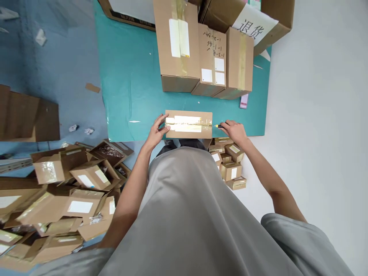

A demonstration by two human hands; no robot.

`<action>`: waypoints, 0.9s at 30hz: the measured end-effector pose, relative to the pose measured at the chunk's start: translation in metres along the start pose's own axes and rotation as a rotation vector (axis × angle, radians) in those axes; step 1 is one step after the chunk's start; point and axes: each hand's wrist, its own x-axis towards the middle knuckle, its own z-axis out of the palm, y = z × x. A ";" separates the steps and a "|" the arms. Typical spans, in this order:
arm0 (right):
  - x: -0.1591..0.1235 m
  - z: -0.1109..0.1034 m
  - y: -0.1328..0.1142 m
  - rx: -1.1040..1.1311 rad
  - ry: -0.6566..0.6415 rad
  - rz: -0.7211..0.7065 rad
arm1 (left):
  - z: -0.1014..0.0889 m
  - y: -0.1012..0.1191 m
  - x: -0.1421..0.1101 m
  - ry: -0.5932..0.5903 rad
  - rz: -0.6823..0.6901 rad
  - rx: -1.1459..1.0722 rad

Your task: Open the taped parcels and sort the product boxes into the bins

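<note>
A small sealed cardboard box (188,135) lies flat at the near edge of the teal-covered table, with clear tape and white labels along its top. My left hand (157,131) grips the box's left end, thumb and fingers spread over its corner. In my right hand (234,130) is a slim utility knife (220,126) with a yellow and black handle. Its thin tip points left at the tape on the box's right end; whether it touches the box I cannot tell. My right fingers are closed round the handle.
Three larger taped boxes (179,82) stand across the table (129,92), before an open carton (276,23) with a paper sign. A small pink-and-white packet (243,101) lies nearby. Opened boxes (80,207) pile up at the floor's left; small closed boxes (231,171) stack below right.
</note>
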 end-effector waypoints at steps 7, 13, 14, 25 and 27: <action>0.019 0.042 -0.036 0.439 0.140 -0.050 | -0.021 -0.017 0.001 0.104 0.004 -0.156; 0.042 0.069 -0.080 0.971 0.386 0.204 | -0.062 -0.032 -0.001 0.260 -0.070 -0.171; 0.046 0.071 -0.091 1.071 0.411 0.257 | -0.068 -0.034 -0.002 0.287 -0.084 -0.159; 0.047 0.036 -0.114 1.139 0.671 0.296 | -0.003 -0.045 0.017 0.229 -0.193 -0.049; 0.051 0.030 -0.088 1.031 0.670 0.269 | 0.029 -0.046 0.025 0.097 -0.109 -0.018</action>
